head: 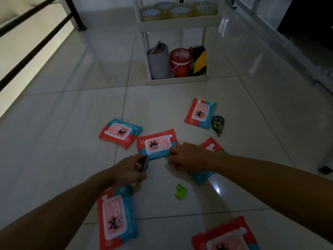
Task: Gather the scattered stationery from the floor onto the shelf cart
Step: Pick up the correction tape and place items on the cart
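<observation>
the pale tiled floor (63, 141) fills the view. at its far end stands the white shelf cart (177, 81), with rolls of clear tape (180, 10) on the upper tier and a grey pouch (159, 60), a red tub (180, 64) and a yellow-and-black tape roll (199, 60) on the bottom one. six red-and-blue wipe packs lie scattered on the tiles: one near the left forearm (116, 216), one at the bottom edge (227, 237), one far left (120, 132), one in the middle (157, 143), one far right (200, 113), and one under the right wrist (210, 147). the left hand (128, 171) is curled closed around a thin dark item (145, 164), too blurred to name. the right hand (187, 156) is loosely curled, fingers touching the middle pack's edge; whether it grips it, i cannot tell. a correction tape dispenser (218, 124) lies just beside the far right pack. a crumpled green scrap (180, 191) lies between the arms.
</observation>
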Demonstrator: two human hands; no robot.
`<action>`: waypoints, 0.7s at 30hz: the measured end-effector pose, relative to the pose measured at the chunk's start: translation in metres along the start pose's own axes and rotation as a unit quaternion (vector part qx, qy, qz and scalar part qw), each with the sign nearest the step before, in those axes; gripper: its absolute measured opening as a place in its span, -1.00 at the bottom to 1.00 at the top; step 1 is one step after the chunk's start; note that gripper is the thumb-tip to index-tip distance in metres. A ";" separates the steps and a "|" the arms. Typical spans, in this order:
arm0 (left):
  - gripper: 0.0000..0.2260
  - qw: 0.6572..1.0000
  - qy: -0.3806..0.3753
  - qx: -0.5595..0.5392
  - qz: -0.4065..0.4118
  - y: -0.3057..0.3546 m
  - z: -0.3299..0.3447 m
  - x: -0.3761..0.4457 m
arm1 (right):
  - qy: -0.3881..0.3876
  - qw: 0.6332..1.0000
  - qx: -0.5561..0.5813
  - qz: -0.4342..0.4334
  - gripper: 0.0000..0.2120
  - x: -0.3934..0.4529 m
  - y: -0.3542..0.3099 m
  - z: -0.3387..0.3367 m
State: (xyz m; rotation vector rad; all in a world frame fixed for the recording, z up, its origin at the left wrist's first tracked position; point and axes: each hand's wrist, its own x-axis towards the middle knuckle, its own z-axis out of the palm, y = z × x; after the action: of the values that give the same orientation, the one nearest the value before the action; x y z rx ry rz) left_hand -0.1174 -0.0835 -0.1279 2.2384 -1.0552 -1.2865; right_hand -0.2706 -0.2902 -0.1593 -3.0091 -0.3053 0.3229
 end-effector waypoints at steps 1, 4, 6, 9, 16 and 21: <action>-0.42 0.996 0.008 -0.086 -0.008 0.003 0.001 -0.002 | -0.011 1.000 0.011 0.012 -0.83 -0.001 -0.003 0.001; -0.42 0.949 -0.014 -0.313 -0.039 0.012 -0.001 -0.006 | -0.039 0.986 0.142 0.075 -0.85 -0.006 -0.010 -0.007; -0.45 0.918 -0.025 -0.392 -0.047 0.015 -0.005 -0.006 | -0.050 0.968 0.225 0.099 -0.82 -0.013 -0.012 -0.015; -0.58 0.887 0.002 -0.457 -0.067 0.023 -0.008 -0.002 | -0.058 0.939 0.315 0.127 -0.85 -0.023 -0.018 -0.021; -0.69 0.873 0.012 -0.480 -0.088 0.038 -0.007 0.003 | -0.168 0.925 0.319 0.122 -0.63 -0.040 -0.038 -0.019; -0.71 0.888 0.024 -0.450 -0.087 0.043 -0.008 0.008 | -0.208 0.970 0.109 0.059 -0.34 -0.036 -0.048 0.003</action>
State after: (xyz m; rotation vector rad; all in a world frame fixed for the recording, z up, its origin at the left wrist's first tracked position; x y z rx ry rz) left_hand -0.1268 -0.1184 -0.1012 1.6245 -0.1297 -1.3847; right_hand -0.3152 -0.2511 -0.1497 -2.7234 -0.1083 0.9372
